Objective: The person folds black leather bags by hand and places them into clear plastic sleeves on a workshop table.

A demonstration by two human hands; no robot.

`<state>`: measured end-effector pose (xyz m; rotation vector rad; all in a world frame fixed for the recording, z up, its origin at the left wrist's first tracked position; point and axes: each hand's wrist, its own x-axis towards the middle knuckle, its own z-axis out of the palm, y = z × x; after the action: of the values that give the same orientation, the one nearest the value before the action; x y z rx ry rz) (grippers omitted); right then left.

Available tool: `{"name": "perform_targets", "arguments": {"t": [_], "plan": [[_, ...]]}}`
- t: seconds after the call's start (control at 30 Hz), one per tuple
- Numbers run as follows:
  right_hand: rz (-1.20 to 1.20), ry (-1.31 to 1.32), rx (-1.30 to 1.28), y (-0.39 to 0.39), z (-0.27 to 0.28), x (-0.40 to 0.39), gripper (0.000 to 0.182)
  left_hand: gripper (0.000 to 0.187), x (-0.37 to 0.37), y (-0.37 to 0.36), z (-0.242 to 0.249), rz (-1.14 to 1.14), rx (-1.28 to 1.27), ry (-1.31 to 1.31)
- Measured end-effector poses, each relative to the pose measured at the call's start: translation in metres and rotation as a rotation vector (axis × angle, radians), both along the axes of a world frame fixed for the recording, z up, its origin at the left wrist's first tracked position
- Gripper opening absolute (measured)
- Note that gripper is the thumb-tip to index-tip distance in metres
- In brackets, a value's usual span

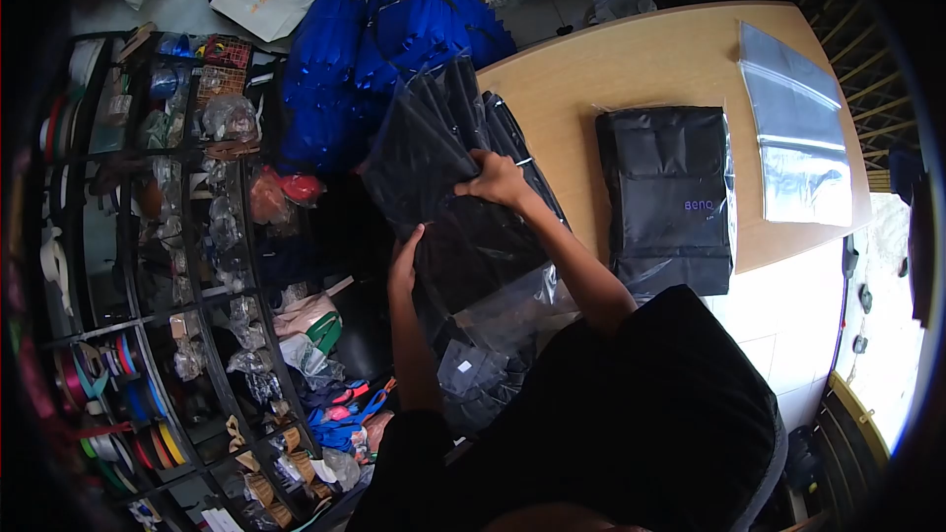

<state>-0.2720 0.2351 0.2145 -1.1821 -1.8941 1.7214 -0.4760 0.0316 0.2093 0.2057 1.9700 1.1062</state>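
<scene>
A black folded fabric bag (pixel 463 241) in a clear plastic bag (pixel 406 153) is held up at the table's left edge, in front of my body. My right hand (pixel 496 180) grips it from above near its middle, fingers curled over the black fabric and film. At its left edge, my left hand (pixel 404 261) pinches the plastic; part of those fingers is hidden behind it. To the right, another folded black bag (pixel 665 187) with small purple lettering lies flat in clear plastic on the table.
The wooden table (pixel 552 69) carries a stack of clear plastic sleeves (pixel 793 128) at its right end. Bundles of blue fabric (pixel 409 25) stand beyond its left end. A black rack (pixel 138 320) with ribbon rolls and bagged parts fills the left side. More plastic-wrapped items (pixel 473 379) sit below my arms.
</scene>
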Motion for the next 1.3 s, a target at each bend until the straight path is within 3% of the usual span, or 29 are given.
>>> {"name": "perform_targets", "arguments": {"t": [0.07, 0.17, 0.37, 0.67, 0.87, 0.97, 1.17, 1.3], "plan": [[0.061, -0.014, 0.149, -0.003, 0.011, 0.001, 0.078, 0.062, -0.016, -0.012, -0.022, 0.013, 0.065, -0.118], [0.123, -0.114, 0.17, 0.002, 0.015, 0.011, 0.079, 0.065, 0.0, -0.005, -0.008, -0.004, 0.031, -0.055], [0.004, -0.21, 0.159, -0.003, -0.021, 0.015, 0.083, 0.074, 0.011, 0.006, 0.008, -0.056, -0.218, 0.066], [0.023, -0.188, 0.001, 0.005, -0.031, 0.021, 0.083, 0.074, 0.026, 0.015, 0.021, -0.045, -0.293, 0.135], [-0.014, -0.435, 0.012, 0.008, 0.005, 0.021, 0.083, 0.072, 0.014, 0.01, 0.012, -0.046, -0.293, 0.06], [-0.01, -0.227, -0.075, 0.012, -0.055, 0.01, 0.08, 0.073, 0.003, 0.008, 0.003, -0.06, -0.324, 0.057], [-0.107, -0.164, -0.114, 0.011, -0.068, 0.011, 0.075, 0.074, 0.014, 0.01, 0.006, -0.05, -0.244, 0.042], [-0.116, -0.257, 0.013, 0.001, -0.026, 0.015, 0.072, 0.075, 0.02, 0.015, 0.009, -0.031, -0.274, 0.055]]}}
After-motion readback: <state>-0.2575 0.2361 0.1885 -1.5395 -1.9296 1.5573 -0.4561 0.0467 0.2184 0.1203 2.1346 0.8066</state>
